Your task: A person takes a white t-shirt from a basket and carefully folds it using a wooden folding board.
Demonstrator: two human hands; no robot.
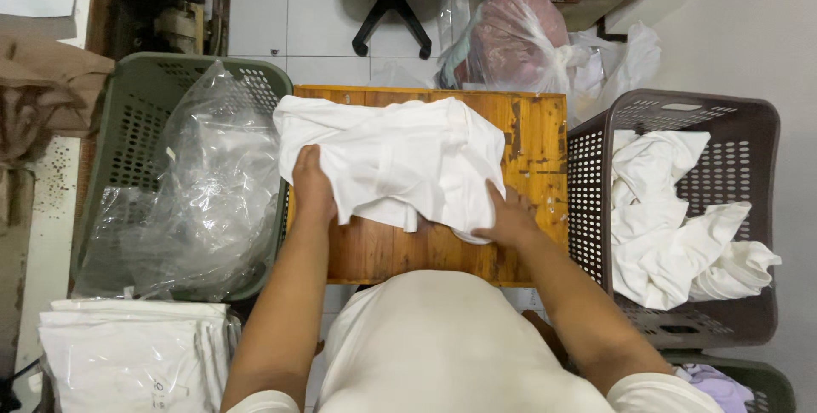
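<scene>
While a wooden tabletop (536, 136) carries it, white garment (391, 162) lies rumpled across the far half, reaching the far left corner. Left hand (311, 187) clamps its left edge, fingers curled under cloth. Right hand (509, 219) presses flat, fingers spread, on its near right hem.

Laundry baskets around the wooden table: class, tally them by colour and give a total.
Green baskets: 2, one with clear plastic bags, one at the lower right corner
Brown baskets: 1, holding white cloth
Total: 3
</scene>
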